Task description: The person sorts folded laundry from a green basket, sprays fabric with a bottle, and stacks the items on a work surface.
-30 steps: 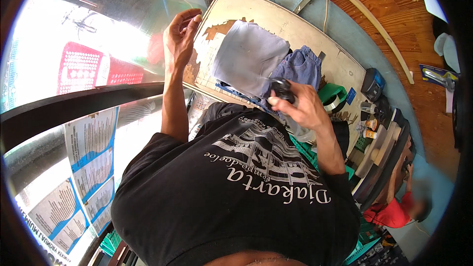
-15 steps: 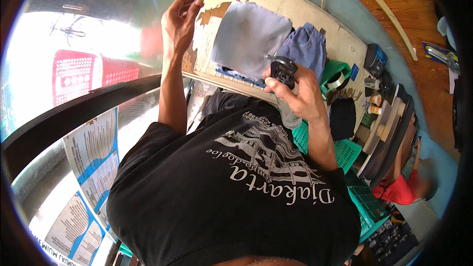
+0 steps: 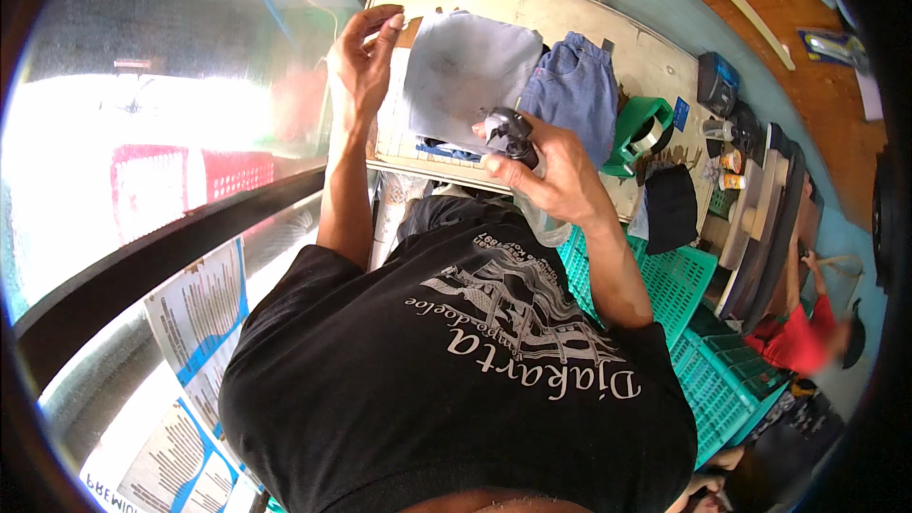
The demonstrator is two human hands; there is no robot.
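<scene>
My right hand (image 3: 560, 169) is wrapped round a spray bottle (image 3: 513, 136) with a black trigger head and a clear body. Its nozzle points over the near edge of a light grey cloth (image 3: 470, 71) that lies flat on the table, with darker patches on it. Raised at the cloth's left edge is my left hand (image 3: 361, 62), thumb and fingertips brought together. Whether anything small is between them is hidden. Folded blue-grey garment (image 3: 575, 95) lies just right of the cloth. Other folded fabric (image 3: 446, 150) shows under the cloth's near edge.
A green tape dispenser (image 3: 627, 138) stands right of the garments, near a black folded cloth (image 3: 670, 209). Green crates (image 3: 727, 385) are at my right. Bottles and cups (image 3: 730, 171) stand at the table's right end. A person in red (image 3: 798, 337) is farther right. A window is on the left.
Both hands remain over the cloth, the right still holding the spray bottle. The view has shifted slightly, and the bottle appears a little farther left.
</scene>
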